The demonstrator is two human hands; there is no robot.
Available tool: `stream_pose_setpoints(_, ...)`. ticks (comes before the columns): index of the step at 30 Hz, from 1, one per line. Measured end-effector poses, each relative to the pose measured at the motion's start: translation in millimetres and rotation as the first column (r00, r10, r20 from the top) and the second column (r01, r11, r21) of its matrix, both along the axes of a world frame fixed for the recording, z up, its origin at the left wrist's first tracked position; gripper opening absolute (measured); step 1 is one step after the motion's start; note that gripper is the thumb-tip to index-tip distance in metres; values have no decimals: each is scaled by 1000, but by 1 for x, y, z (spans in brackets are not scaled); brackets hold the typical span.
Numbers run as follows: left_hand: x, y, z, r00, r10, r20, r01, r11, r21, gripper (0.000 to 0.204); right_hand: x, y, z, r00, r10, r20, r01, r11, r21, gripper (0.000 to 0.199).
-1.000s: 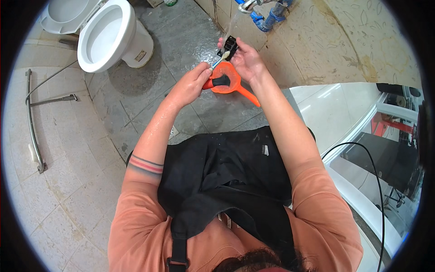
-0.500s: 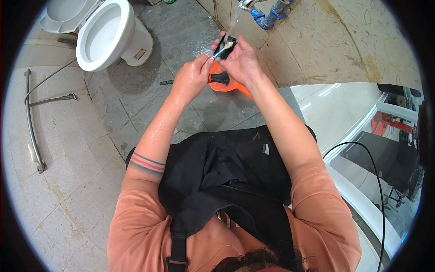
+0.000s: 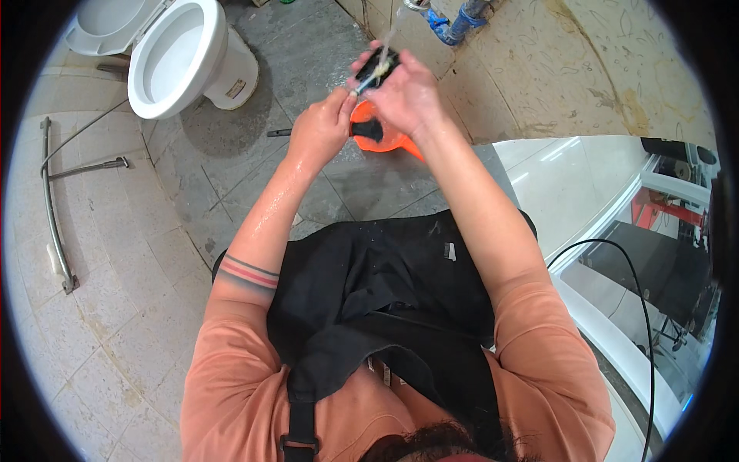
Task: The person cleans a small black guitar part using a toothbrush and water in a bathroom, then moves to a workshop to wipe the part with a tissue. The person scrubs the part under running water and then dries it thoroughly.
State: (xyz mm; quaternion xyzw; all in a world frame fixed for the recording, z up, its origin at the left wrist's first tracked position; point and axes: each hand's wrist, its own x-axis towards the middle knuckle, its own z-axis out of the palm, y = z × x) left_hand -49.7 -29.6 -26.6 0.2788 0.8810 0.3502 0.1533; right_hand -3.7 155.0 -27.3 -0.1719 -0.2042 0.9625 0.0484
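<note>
My left hand is closed round the handle of a small toothbrush-like brush with a pale, blurred head. That head lies against a small black piece, flat-looking and wet, whose kind I cannot make out. The black piece rests in my right hand, palm up, with the fingers partly curled about it. A stream of water falls from a metal tap onto the piece and fingers. Below my hands an orange dipper shows, and a black-bristled brush lies across it.
A white toilet with its lid raised stands on the wet grey tiled floor at the far left. Blue-wrapped pipes run along the tiled wall. A metal rail is on the left wall; a black cable curves at right.
Both hands have shifted slightly left, with the black piece still in the right palm. The small brush's head has moved a little across the piece, and the view has tilted slightly.
</note>
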Motion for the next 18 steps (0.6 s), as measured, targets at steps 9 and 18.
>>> stream_pose_setpoints(9, -2, -4, 2, 993, -25, -117, 21, 999, -38, 33, 0, 1, -7, 994, 30, -101, -38, 996, -77, 50)
stream_pose_setpoints(18, -9, -8, 5, 980, -40, -197, 34, 999, -36, 34, 2, -18, -2, 999, 31, -45, -28, 998, 51, 56)
